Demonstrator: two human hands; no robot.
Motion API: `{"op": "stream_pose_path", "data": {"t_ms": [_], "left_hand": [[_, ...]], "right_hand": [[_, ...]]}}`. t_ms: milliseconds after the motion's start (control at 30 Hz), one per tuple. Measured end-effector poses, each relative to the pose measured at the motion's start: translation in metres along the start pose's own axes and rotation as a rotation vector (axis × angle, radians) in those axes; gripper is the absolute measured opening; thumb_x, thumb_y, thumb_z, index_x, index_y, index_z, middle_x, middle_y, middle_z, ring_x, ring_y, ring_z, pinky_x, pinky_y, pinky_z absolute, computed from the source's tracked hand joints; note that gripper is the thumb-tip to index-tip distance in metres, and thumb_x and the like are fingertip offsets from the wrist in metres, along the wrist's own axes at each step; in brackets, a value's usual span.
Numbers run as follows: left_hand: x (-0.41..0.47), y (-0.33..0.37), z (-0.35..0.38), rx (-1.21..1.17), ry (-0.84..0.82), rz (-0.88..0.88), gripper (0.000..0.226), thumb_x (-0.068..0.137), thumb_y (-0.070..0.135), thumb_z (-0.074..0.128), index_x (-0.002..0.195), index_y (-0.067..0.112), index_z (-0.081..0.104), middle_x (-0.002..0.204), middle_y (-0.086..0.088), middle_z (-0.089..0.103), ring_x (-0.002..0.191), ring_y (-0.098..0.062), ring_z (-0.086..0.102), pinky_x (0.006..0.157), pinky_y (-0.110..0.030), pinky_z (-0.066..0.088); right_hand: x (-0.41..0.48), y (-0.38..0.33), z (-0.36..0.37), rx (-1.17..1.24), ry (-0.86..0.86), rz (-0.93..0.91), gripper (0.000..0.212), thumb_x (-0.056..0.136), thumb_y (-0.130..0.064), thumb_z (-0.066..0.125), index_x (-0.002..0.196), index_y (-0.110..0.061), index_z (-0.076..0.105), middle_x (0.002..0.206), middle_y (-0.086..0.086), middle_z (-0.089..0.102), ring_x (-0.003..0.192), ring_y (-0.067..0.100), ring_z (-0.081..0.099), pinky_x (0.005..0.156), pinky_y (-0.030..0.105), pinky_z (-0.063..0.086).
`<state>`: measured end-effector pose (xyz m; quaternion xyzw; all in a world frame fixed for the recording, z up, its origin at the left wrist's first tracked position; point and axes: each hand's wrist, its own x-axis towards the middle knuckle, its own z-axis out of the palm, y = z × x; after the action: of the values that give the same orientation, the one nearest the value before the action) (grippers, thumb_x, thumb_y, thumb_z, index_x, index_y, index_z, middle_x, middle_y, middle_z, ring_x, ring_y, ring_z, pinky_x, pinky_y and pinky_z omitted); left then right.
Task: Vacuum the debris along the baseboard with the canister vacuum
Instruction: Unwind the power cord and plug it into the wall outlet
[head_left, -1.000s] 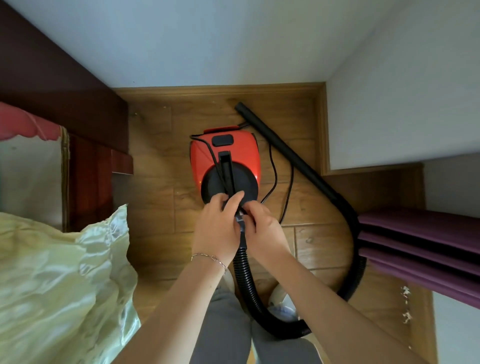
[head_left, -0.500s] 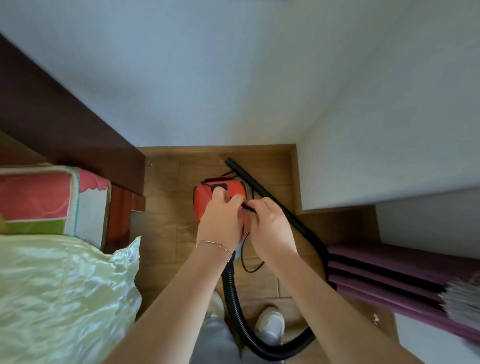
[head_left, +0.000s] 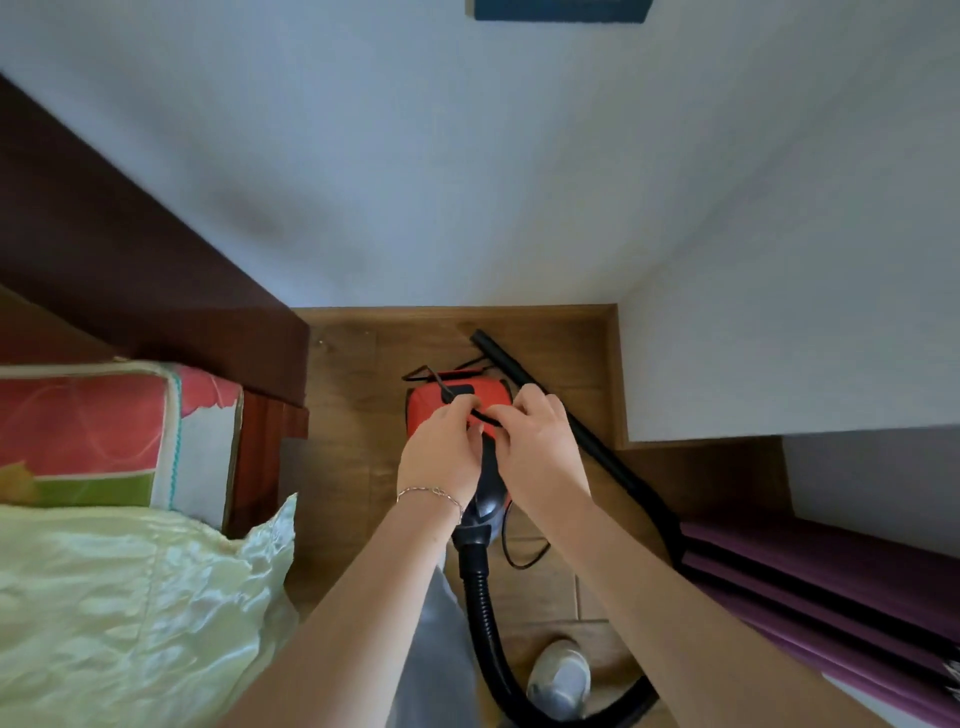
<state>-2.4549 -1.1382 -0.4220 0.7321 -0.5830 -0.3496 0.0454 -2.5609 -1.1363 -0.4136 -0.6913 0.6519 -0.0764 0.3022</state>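
Wooden floor (head_left: 353, 467) filled the corner, and the red canister vacuum (head_left: 423, 413) sat on it near the baseboard (head_left: 452, 310), its black hose (head_left: 480, 613) looping back. Over it, left hand (head_left: 441, 454) and right hand (head_left: 540, 447) each pinched the thin black cord (head_left: 483, 417) with curled fingers.

canister vacuum (head_left: 496, 394) on wooden floor (head_left: 343, 467)

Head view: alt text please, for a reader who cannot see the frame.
A person's left hand and right hand pinch a thin black cord over a red canister vacuum on a wood floor in a wall corner. Its black hose loops back past a shoe; the wand lies on the floor near the right wall.
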Motion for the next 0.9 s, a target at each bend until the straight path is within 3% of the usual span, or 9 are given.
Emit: {"op": "stream_pose_path", "data": {"t_ms": [67, 200, 367, 500, 633, 800, 900], "left_hand": [[0.019, -0.007, -0.008, 0.005, 0.001, 0.023, 0.027, 0.098, 0.021, 0.035, 0.118, 0.025, 0.052, 0.103, 0.001, 0.063, 0.091, -0.019, 0.059, 0.064, -0.030, 0.043], [0.054, -0.018, -0.038, 0.059, 0.035, 0.091, 0.026, 0.096, 0.017, 0.040, 0.117, 0.025, 0.053, 0.110, 0.001, 0.061, 0.106, -0.020, 0.056, 0.078, -0.037, 0.051], [0.097, -0.009, -0.081, 0.127, 0.072, 0.201, 0.030, 0.096, 0.020, 0.044, 0.125, 0.022, 0.052, 0.115, -0.003, 0.061, 0.106, -0.023, 0.057, 0.080, -0.036, 0.047], [0.114, 0.014, -0.115, 0.071, 0.121, 0.277, 0.028, 0.097, 0.025, 0.043, 0.121, 0.017, 0.056, 0.112, -0.005, 0.066, 0.101, -0.025, 0.060, 0.080, -0.035, 0.044], [0.121, 0.044, -0.142, -0.023, 0.221, 0.362, 0.025, 0.097, 0.027, 0.045, 0.115, 0.018, 0.061, 0.108, 0.000, 0.068, 0.099, -0.023, 0.061, 0.080, -0.034, 0.046], [0.118, 0.061, -0.143, -0.122, 0.278, 0.372, 0.023, 0.094, 0.030, 0.051, 0.108, 0.020, 0.066, 0.096, -0.003, 0.055, 0.084, -0.019, 0.058, 0.071, -0.027, 0.043], [0.108, 0.070, -0.140, -0.266, 0.251, 0.331, 0.018, 0.094, 0.025, 0.052, 0.102, 0.018, 0.066, 0.096, 0.004, 0.056, 0.086, -0.015, 0.060, 0.072, -0.025, 0.045]], "right_hand": [[0.016, -0.008, 0.005, -0.079, 0.057, -0.020, 0.025, 0.094, -0.011, 0.050, 0.112, -0.015, 0.067, 0.091, 0.005, 0.062, 0.096, 0.027, 0.047, 0.089, 0.040, 0.046], [0.050, -0.032, 0.002, -0.106, 0.135, 0.046, 0.030, 0.096, -0.017, 0.046, 0.116, -0.024, 0.066, 0.086, 0.002, 0.070, 0.102, 0.025, 0.050, 0.096, 0.037, 0.036], [0.091, -0.050, -0.008, -0.205, 0.421, 0.031, 0.028, 0.077, -0.005, 0.066, 0.101, -0.020, 0.074, 0.064, 0.000, 0.070, 0.107, 0.030, 0.062, 0.095, 0.046, 0.034], [0.113, -0.053, -0.031, -0.226, 0.561, -0.114, 0.035, 0.081, -0.007, 0.052, 0.108, -0.020, 0.070, 0.076, -0.004, 0.071, 0.126, 0.025, 0.051, 0.111, 0.051, 0.021], [0.123, -0.058, -0.064, -0.224, 0.671, -0.177, 0.041, 0.082, -0.003, 0.049, 0.115, -0.018, 0.067, 0.089, -0.003, 0.072, 0.133, 0.026, 0.044, 0.113, 0.050, 0.013], [0.127, -0.064, -0.080, -0.114, 0.715, -0.181, 0.039, 0.086, -0.007, 0.047, 0.122, -0.011, 0.062, 0.104, 0.002, 0.072, 0.137, 0.029, 0.038, 0.113, 0.052, 0.015], [0.128, -0.071, -0.083, 0.109, 0.729, -0.147, 0.034, 0.088, -0.006, 0.053, 0.122, -0.008, 0.058, 0.106, 0.007, 0.070, 0.136, 0.027, 0.038, 0.109, 0.049, 0.030]]}}
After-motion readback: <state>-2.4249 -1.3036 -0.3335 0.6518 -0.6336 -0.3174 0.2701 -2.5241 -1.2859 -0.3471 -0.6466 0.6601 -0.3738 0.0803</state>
